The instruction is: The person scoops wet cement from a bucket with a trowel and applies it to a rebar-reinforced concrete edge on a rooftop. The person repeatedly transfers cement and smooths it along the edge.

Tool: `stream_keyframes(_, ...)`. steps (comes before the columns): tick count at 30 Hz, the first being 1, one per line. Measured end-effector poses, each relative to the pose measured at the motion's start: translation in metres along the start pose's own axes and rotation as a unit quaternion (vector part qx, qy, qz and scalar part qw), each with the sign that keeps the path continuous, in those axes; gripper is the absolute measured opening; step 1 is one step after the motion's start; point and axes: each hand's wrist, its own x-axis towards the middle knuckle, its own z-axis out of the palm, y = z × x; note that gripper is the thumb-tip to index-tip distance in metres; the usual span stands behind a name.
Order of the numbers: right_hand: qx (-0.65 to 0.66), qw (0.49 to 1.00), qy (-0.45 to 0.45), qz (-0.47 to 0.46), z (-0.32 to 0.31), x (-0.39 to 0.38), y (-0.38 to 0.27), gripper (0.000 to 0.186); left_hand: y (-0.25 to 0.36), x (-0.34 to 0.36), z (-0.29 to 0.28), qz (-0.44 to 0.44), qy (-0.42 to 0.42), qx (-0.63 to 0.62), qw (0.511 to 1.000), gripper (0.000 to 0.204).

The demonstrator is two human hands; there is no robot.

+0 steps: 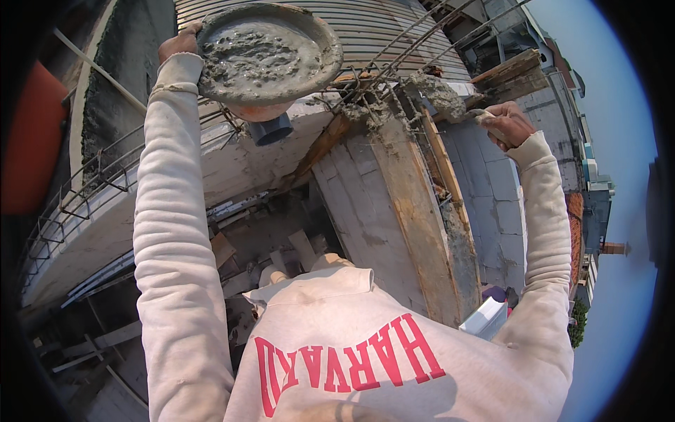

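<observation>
At the upper left, my left hand (179, 43) is closed around the rim of a round, cement-crusted bucket (328, 50). Wet grey mortar (264, 56) with a shiny, lumpy surface fills it. My right hand (511, 125), out at the upper right, grips the handle of a trowel (479, 114); its blade is coated in mortar and lies against the top of a form between brick walls. Wooden boards (411, 204) enclose this narrow column form, and mortar clings around its top. Steel bars (401, 53) stick out beside the trowel.
Below the bucket shows a grey pipe end (271, 130). Rebar cages (98, 176) run along the wall ledge at left. Corrugated roofing (365, 32) lies beyond the bucket. Far beneath me is a cluttered lower level (281, 239). A light block wall (485, 169) stands right of the form.
</observation>
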Motion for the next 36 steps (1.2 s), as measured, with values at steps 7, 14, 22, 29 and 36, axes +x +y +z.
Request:
stream_keyframes(7,-0.459,0.859,0.224,-0.038,0.074,0.085,0.022,0.028,0.013,-0.019,0.007,0.026,0.043,0.132,0.990,0.062)
stream_keyframes(14,-0.565,0.810,0.158,-0.023,0.101,0.050,-0.021,0.037,0.026,-0.032,-0.002,0.068,0.056,0.122,0.989,0.063)
stream_keyframes(22,-0.398,0.850,0.340,-0.061,0.032,-0.037,-0.079,0.038,0.023,-0.035,-0.005,0.070,0.048,0.070,0.994,0.064)
stream_keyframes(29,-0.448,0.729,0.332,-0.398,0.075,0.001,-0.205,0.038,0.017,-0.058,-0.008,0.073,0.051,0.015,0.996,0.064)
stream_keyframes(36,-0.482,0.806,0.137,-0.315,0.157,0.095,-0.266,0.039,0.034,-0.087,0.012,0.019,0.073,-0.005,0.997,0.048)
